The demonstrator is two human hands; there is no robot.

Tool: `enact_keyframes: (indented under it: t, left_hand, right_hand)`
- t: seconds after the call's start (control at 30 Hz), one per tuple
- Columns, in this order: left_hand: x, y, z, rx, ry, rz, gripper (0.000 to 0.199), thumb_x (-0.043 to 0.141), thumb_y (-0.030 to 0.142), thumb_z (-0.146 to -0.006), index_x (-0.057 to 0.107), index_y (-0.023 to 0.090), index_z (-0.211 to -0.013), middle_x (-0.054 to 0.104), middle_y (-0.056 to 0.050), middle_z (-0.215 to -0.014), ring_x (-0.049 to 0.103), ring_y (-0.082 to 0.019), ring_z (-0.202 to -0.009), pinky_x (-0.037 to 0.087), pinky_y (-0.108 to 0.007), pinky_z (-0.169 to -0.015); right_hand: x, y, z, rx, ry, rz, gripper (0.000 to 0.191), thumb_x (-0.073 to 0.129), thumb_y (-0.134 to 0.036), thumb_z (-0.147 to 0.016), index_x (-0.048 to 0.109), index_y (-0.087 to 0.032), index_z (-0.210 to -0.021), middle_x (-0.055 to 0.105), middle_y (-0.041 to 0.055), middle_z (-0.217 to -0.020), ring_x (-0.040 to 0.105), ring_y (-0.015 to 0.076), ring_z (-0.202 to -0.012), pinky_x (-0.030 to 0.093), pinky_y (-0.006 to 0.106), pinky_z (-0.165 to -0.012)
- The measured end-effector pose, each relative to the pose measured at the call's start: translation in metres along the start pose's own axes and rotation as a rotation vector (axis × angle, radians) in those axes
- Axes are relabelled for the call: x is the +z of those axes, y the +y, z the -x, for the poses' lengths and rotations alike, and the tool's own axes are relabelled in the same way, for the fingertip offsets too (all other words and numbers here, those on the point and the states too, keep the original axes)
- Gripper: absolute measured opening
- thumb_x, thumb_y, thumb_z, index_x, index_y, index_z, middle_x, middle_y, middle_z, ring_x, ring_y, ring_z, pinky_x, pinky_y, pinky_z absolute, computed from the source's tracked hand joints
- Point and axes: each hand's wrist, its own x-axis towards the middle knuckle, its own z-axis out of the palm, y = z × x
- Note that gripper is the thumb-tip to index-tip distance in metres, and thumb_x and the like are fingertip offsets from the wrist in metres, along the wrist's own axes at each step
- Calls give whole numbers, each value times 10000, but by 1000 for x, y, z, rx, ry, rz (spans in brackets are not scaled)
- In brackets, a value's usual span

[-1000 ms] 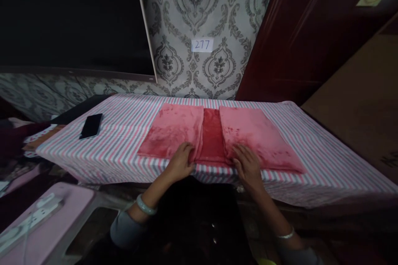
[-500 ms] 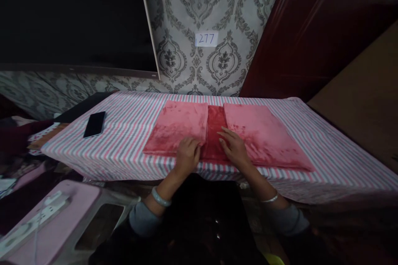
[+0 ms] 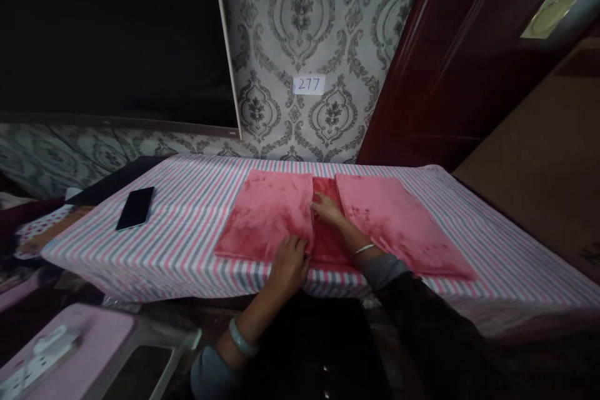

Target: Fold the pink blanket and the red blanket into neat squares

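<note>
A plush pink-red blanket (image 3: 274,209) lies on the table, its two sides folded inward with a darker red strip (image 3: 327,251) showing between them. My left hand (image 3: 289,262) is closed over the near inner corner of the left fold, fingers curled at the edge. Farther up that same edge, my right hand (image 3: 327,207) reaches across the red strip, its fingertips together at the fold's border. The underside of the fingers is hidden in both hands. The right fold (image 3: 394,212) lies flat beside my right forearm.
A striped cloth (image 3: 182,219) covers the table. On its left part lies a black phone (image 3: 135,208). A dark screen (image 3: 112,37) and a paper marked 277 (image 3: 309,84) are on the wall behind. At lower left, a power strip (image 3: 40,359) rests on a pink surface.
My right hand has moved left and away from me, from over the red strip to the left fold's inner edge. My left hand stays at the near corner. The view has tilted up slightly.
</note>
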Motion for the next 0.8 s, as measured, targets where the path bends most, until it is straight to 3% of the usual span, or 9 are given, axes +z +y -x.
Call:
enact_keyframes:
  t: [0.13, 0.3, 0.4, 0.63, 0.8]
  left_hand:
    - [1, -6, -6, 27, -19, -16, 125, 531, 146, -907, 617, 197, -983, 634, -84, -981, 605, -246, -941, 523, -410, -854]
    - [6, -3, -15, 54, 30, -73, 123, 509, 119, -897, 592, 199, -939, 638, -72, -948, 602, -238, -925, 518, -399, -861]
    - [11, 5, -20, 80, 66, -84, 111, 502, 133, -915, 591, 194, -939, 640, -72, -931, 603, -233, -900, 520, -389, -842]
    - [7, 17, -20, 96, -82, -101, 105, 552, 117, -888, 602, 194, -939, 647, -73, -948, 610, -245, -924, 518, -392, -840]
    - [2, 16, -20, 89, -147, -84, 110, 564, 126, -881, 601, 180, -970, 647, -89, -993, 598, -254, -954, 506, -395, -847]
  right_hand:
    - [17, -9, -16, 3, 5, 95, 616, 659, -136, -834, 556, -127, -1441, 657, 166, -1332, 657, 281, -1170, 550, 363, -969]
    - [26, -12, -27, -25, 0, 163, 630, 552, -11, -798, 585, -144, -1413, 714, 126, -1221, 710, 223, -1010, 578, 284, -841]
    - [20, -4, -30, -70, 50, 210, 649, 523, -18, -801, 570, -157, -1434, 671, 147, -1296, 679, 238, -1105, 555, 319, -922]
    - [9, 19, -30, -70, 24, 278, 595, 598, -72, -785, 632, -176, -1371, 692, 144, -1277, 674, 280, -1145, 539, 380, -979]
    - [9, 9, -47, -19, -3, 267, 590, 610, -154, -821, 602, -183, -1411, 689, 132, -1296, 696, 257, -1088, 553, 332, -914]
